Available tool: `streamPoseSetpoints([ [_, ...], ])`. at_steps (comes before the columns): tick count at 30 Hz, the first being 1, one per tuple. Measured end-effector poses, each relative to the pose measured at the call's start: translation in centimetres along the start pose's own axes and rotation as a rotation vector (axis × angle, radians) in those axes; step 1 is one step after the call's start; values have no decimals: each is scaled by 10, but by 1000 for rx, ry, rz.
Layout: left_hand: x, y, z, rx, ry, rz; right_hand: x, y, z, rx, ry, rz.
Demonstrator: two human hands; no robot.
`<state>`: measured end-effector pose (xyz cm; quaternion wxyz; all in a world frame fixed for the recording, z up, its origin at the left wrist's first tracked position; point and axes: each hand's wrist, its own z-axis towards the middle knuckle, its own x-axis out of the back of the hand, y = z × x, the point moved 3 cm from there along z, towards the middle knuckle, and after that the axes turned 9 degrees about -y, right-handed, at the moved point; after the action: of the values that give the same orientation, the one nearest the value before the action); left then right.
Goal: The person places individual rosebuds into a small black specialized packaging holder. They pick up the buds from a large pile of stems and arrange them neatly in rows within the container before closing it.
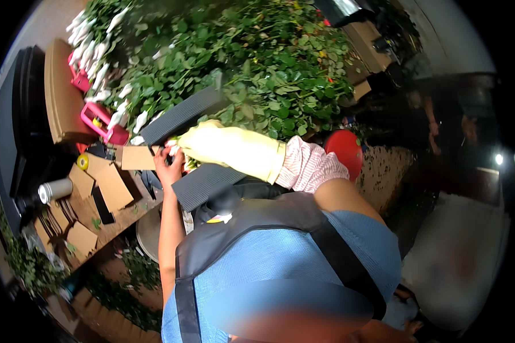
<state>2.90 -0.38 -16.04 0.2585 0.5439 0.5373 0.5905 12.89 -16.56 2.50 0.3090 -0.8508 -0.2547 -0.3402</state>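
My bare left hand [169, 163] has its fingers curled in at small red and whitish flower heads [173, 150]. Close against it, my right hand [199, 140] wears a pale yellow glove, with a pink-striped sleeve above the cuff. The gloved fingers are bent down and what they grip is hidden. Some green leaves [191, 164] show below the glove. Both hands lie between two dark grey ribbed boards, one on the far side [183, 116] and one on the near side [205, 187].
A large heap of leafy green stems [257, 63] covers the far table. White-sleeved flower heads [100, 74] line its left edge beside pink holders [104, 123]. Cardboard pieces [113, 187], a yellow tape roll [83, 161] and a white cylinder [55, 191] lie left. A red round thing [344, 154] stands right.
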Motion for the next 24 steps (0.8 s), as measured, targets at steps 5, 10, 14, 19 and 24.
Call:
streamPoseSetpoints([
  [5, -10, 25, -3, 159, -73, -282, -22, 23, 22, 9, 161, 142],
  [10, -1, -2, 5, 27, -47, -80, -31, 14, 40, -54, 119, -65],
  [14, -5, 17, 10, 26, -152, -75, -16, 25, 35, -14, -21, 81],
  [19, 16, 36, -21, -107, 107, 12, 21, 47, -93, 155, 552, 701],
  [24, 78, 89, -106, -143, 65, -104, -70, 139, -193, -146, 132, 411],
])
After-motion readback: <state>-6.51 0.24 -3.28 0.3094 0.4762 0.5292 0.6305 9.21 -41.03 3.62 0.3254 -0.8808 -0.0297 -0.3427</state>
